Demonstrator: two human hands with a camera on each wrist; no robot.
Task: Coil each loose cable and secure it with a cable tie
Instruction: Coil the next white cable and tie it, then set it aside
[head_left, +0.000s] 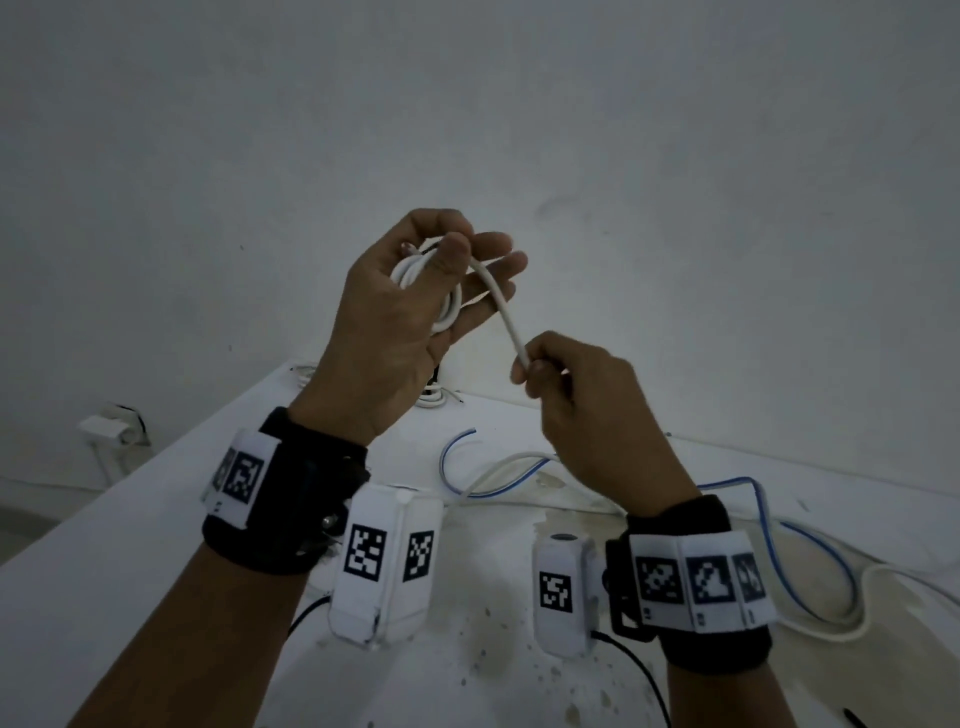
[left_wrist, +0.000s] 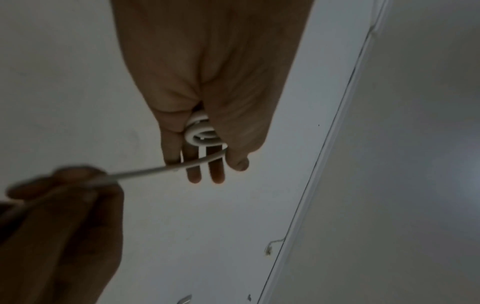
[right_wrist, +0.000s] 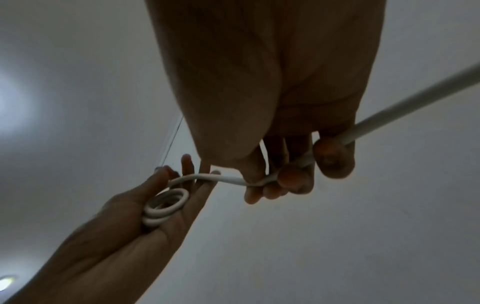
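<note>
A small coil of white cable (head_left: 431, 291) lies in the palm of my raised left hand (head_left: 415, 306), pinned by the thumb while the fingers stretch out behind it. The coil (left_wrist: 201, 133) shows between thumb and fingers in the left wrist view, and as stacked rings (right_wrist: 166, 204) in the right wrist view. From the coil a free length of the cable (head_left: 501, 306) runs down to my right hand (head_left: 566, 379), whose curled fingers grip it. The cable (right_wrist: 389, 112) passes through that fist and goes on beyond it.
Below on the white table (head_left: 130, 545) lie a loose white cable (head_left: 883, 571) and a blue-striped cable (head_left: 769, 525). Another small white coil (head_left: 434, 397) sits at the table's far edge. A wall socket (head_left: 111, 426) is at left.
</note>
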